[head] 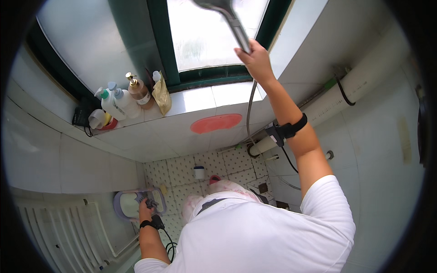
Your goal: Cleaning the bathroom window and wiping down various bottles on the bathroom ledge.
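Observation:
My right hand (254, 58) is raised before the window and grips the handle of a handheld shower head (235, 25). The shower head is cut off by the top of the view, and its metal hose (250, 112) hangs from the handle past the tiled ledge. Low on the left, my left hand (146, 206) holds a dark grey cloth (151, 202) at a purple and white plastic basin (117, 204). Black straps with small devices and cables are on both my arms.
Pump bottles (128, 104) and a gold pouch (161, 95) line the window ledge. A red oval mat (216, 123) is on the tiled wall below. A white container (199, 172) stands on the dotted floor. A radiator (65, 235) is at left, a thick white pipe (327, 107) at right.

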Demonstrator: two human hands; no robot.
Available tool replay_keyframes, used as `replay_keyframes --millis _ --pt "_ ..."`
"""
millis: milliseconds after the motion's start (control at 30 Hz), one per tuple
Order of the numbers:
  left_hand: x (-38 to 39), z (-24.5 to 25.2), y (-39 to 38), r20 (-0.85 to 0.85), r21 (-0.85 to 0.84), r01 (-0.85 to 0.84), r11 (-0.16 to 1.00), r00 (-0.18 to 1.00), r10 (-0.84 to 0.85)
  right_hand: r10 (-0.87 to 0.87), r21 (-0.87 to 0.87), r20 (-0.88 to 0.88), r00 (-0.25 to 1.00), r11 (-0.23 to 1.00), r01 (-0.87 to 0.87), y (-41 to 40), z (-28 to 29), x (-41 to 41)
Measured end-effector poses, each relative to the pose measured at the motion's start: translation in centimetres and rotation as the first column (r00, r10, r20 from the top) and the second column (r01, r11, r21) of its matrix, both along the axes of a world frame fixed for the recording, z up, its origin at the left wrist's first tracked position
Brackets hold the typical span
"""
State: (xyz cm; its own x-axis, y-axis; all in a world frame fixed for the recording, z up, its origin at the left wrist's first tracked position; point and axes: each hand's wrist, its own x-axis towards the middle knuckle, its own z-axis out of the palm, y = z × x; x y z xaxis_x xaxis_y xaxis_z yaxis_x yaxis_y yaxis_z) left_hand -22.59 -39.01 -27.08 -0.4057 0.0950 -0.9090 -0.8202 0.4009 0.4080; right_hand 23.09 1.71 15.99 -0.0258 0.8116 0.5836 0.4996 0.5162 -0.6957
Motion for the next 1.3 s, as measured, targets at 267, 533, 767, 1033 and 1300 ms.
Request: replay_keyframes --millis 267,533,767,1033,1300 --pt "2.9 -1.7 6.0 0.14 0.247 0.198 0.949 0.961 -0.237 0.012 -0.132 -0.026 1.0 0.991 -0.015 -1.2 -3.0 3.6" --pt "6.6 2.8 12.9 0.037 0.312 0.324 0.893 0.935 -0.353 -0.149 -0.295 -0.092 0.985 0.948 0.116 -2.9 -7.9 7.2" --pt "4.2 1.4 10.2 0.009 0.302 0.306 0.903 0.946 -0.323 -0.121 -0.356 -0.127 0.985 0.932 0.068 -2.4 -12.9 8.1" --pt "4.8 3.5 7.8 0.006 0.135 0.363 0.922 0.93 -0.367 -0.175 -0.388 -0.199 0.964 0.917 0.086 -2.1 -12.2 7.0" --pt "5.2 4.5 11.8 -0.129 0.19 0.444 0.876 0.895 -0.426 0.2 -0.112 -0.184 0.962 0.969 -0.222 1.4 -0.7 -1.2"
